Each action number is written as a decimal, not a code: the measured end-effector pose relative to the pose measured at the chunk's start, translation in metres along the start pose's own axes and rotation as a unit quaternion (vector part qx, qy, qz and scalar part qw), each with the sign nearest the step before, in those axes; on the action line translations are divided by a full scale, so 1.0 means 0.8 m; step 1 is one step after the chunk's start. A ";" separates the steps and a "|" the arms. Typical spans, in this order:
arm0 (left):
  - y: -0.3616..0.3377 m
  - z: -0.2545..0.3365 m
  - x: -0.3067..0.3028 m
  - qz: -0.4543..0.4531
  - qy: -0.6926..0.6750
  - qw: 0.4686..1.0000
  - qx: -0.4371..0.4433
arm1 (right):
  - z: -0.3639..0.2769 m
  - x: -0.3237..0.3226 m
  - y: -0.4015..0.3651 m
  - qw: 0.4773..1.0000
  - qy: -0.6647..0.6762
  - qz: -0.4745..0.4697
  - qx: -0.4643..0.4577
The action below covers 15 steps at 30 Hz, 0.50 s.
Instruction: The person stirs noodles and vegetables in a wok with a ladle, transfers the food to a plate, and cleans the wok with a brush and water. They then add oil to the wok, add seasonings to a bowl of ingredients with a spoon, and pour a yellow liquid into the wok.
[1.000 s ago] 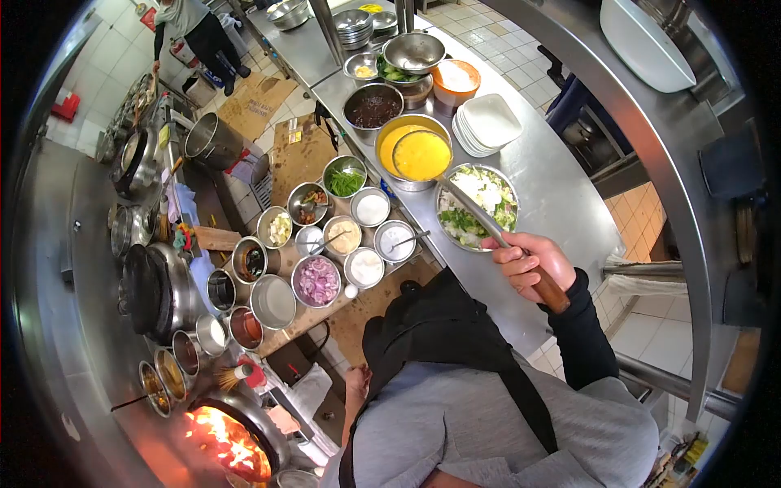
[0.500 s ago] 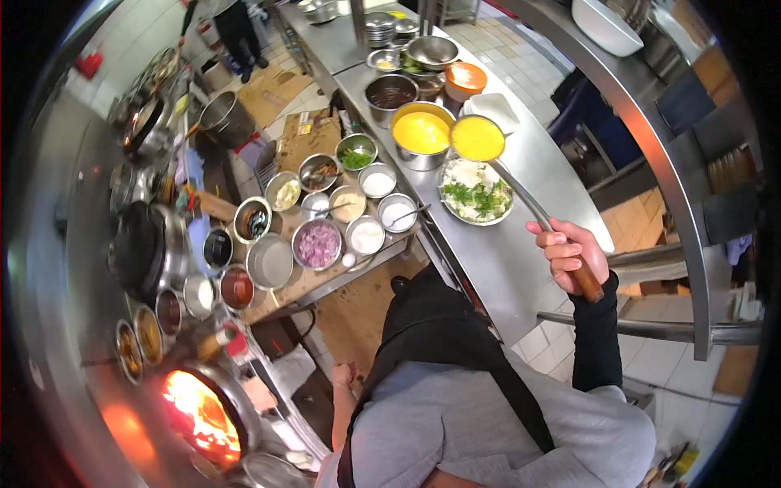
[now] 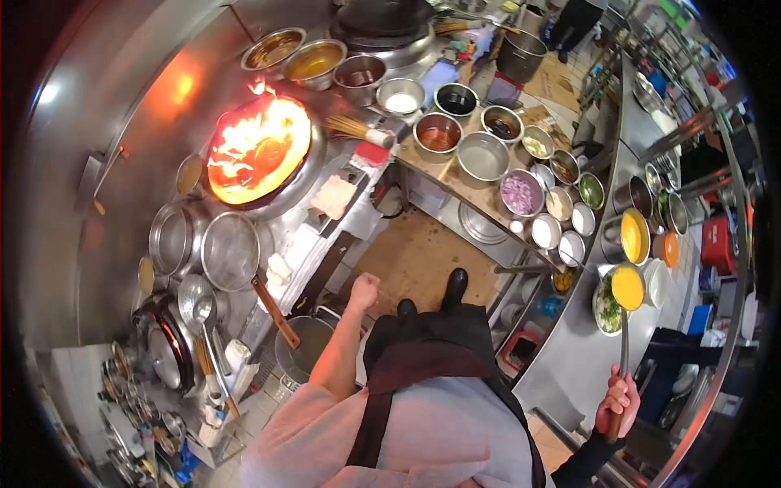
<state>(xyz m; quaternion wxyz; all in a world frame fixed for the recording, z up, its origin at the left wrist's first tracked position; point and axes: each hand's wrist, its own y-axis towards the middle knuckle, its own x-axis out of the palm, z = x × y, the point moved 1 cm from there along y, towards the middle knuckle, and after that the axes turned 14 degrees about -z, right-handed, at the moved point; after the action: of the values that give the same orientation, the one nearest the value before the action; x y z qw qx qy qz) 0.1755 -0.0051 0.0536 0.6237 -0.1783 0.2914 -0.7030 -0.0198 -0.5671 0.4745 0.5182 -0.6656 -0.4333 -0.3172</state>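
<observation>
My right hand (image 3: 618, 398) is closed around the wooden handle of a ladle (image 3: 624, 346). Its bowl is filled with yellow liquid (image 3: 627, 286) and hovers level beside the counter's metal pot (image 3: 612, 239), which holds more of the same yellow liquid. Partly behind the ladle is a bowl of white food with chopped greens (image 3: 606, 311). My left hand (image 3: 364, 291) hangs in a loose fist over the floor, nothing visible in it. Nearest to it are the stove's edge and a strainer's wooden handle (image 3: 277, 313).
Flames fill a wok (image 3: 259, 154) on the stove. A mesh strainer (image 3: 230, 252) and a perforated skimmer (image 3: 197, 299) lie nearer me. Several seasoning bowls crowd the side shelf, including chopped purple onion (image 3: 521, 193). Another person's legs (image 3: 573, 28) show at the back.
My view has swung left toward the stove, bringing the flaming wok and strainers fully into sight. The filled ladle stays in my right hand. My left hand remains closed, more fully visible.
</observation>
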 end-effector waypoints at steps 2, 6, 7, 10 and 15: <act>-0.004 0.001 -0.035 0.060 -0.023 0.997 0.036 | 0.029 0.029 0.011 0.999 -0.044 0.004 0.015; -0.032 0.039 -0.112 0.164 -0.052 0.983 0.058 | 0.087 0.097 0.053 0.990 -0.109 -0.012 0.085; -0.035 0.044 -0.128 0.193 -0.070 0.976 0.072 | 0.103 0.116 0.067 0.987 -0.108 -0.027 0.117; -0.014 0.022 -0.166 0.174 -0.123 0.973 0.090 | 0.151 0.173 0.123 0.967 -0.109 -0.082 0.217; -0.024 0.032 -0.147 0.093 -0.169 0.981 0.023 | 0.247 0.257 0.256 0.896 -0.135 -0.196 0.374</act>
<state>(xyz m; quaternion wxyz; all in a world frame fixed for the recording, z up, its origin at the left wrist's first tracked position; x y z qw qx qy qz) 0.1945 0.1064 0.0986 0.7308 -0.2518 0.1807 -0.6081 0.2473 -0.3436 0.5170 0.5928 -0.3605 -0.7075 -0.1342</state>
